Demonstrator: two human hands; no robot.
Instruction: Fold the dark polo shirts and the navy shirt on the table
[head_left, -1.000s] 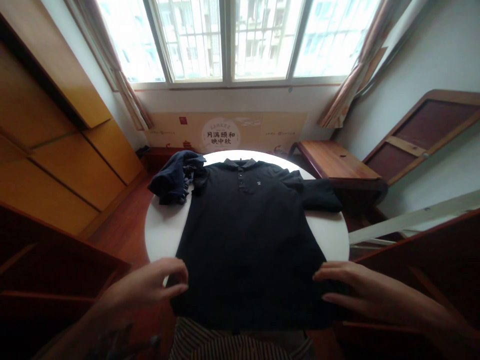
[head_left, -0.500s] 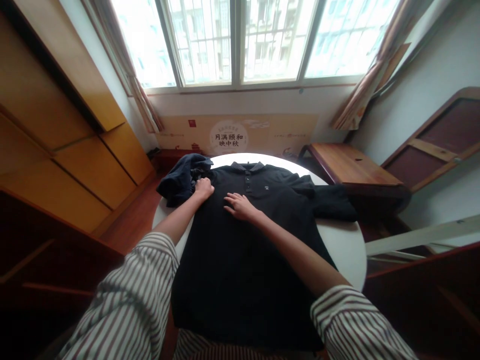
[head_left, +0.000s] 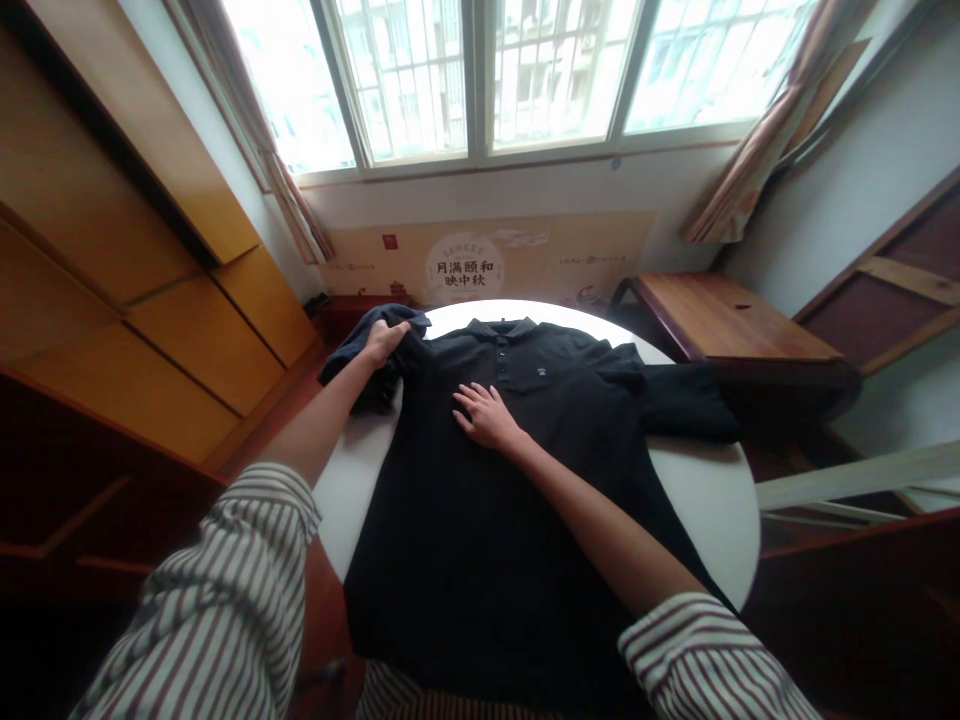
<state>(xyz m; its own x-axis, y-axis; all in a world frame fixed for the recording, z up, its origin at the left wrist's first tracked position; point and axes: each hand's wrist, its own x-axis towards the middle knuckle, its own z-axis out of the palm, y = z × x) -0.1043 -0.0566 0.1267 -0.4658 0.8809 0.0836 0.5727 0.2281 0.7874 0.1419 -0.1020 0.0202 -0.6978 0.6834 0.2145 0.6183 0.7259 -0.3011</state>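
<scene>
A black polo shirt lies front up, its collar toward the window and its hem toward me. My left hand is closed on dark cloth at the shirt's left sleeve, beside a bunched navy garment. The fingertips are partly hidden, and the two dark fabrics are hard to tell apart there. Flat on the shirt's chest, below the button placket, rests my right hand with its fingers spread. A folded black cloth lies beside the right sleeve.
Under the clothes is a round white table. A wooden desk or bench stands at the back right, and yellow cabinets line the left. Dark wooden furniture borders both sides near me. A banner hangs below the window.
My left hand has moved up and to the left, drawing the sleeve cloth outward over the navy garment. My right hand stays on the chest, fingers a little more spread. The view has shifted slightly.
</scene>
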